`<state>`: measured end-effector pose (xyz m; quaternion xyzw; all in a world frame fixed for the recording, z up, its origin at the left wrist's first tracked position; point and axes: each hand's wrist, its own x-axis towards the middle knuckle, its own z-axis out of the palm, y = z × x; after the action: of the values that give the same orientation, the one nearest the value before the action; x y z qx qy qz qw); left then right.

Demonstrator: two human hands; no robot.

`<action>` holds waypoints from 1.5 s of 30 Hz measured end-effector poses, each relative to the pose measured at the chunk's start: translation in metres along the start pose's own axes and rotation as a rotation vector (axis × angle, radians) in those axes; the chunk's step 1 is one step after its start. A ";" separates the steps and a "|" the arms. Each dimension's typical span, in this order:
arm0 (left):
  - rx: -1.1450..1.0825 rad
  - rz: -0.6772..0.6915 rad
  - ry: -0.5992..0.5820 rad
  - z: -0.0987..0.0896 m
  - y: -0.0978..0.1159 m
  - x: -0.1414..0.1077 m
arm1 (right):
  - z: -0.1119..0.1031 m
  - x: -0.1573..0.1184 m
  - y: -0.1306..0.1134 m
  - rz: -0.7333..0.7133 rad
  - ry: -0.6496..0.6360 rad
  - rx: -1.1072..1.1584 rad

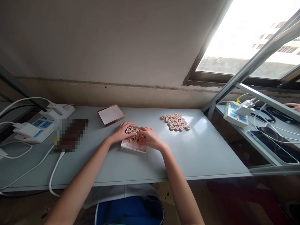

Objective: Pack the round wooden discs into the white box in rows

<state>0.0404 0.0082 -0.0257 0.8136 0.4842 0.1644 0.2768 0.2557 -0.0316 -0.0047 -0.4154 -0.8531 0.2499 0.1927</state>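
A shallow box (134, 148) holds round wooden Chinese chess pieces (132, 139) marked with dark characters. They fill its far part, while the near part of its pale bottom shows. My left hand (120, 132) is closed around the box's left side, fingers toward the far edge and thumb near the pieces. My right hand (151, 138) reaches over the right side, its fingers bent down onto a chess piece; the fingertips are partly hidden. Farther right, a cluster of more wooden pieces (175, 122) lies flat in close rows on the grey table.
The box lid (112, 115) lies with its pale inside up, behind my left hand. At left are a power strip (44, 123), white cables and a blurred dark object (71, 136). A metal frame post (212, 106) stands at right, beyond it another power strip (235, 114) and a phone (272, 145).
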 end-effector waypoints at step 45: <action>0.110 -0.028 0.271 0.035 0.014 0.006 | 0.021 -0.041 -0.033 0.315 0.298 -0.434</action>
<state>0.0719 -0.0025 -0.0448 0.7911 0.5366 0.2423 0.1661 0.2479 -0.0879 -0.0068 -0.6063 -0.7738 0.0249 0.1815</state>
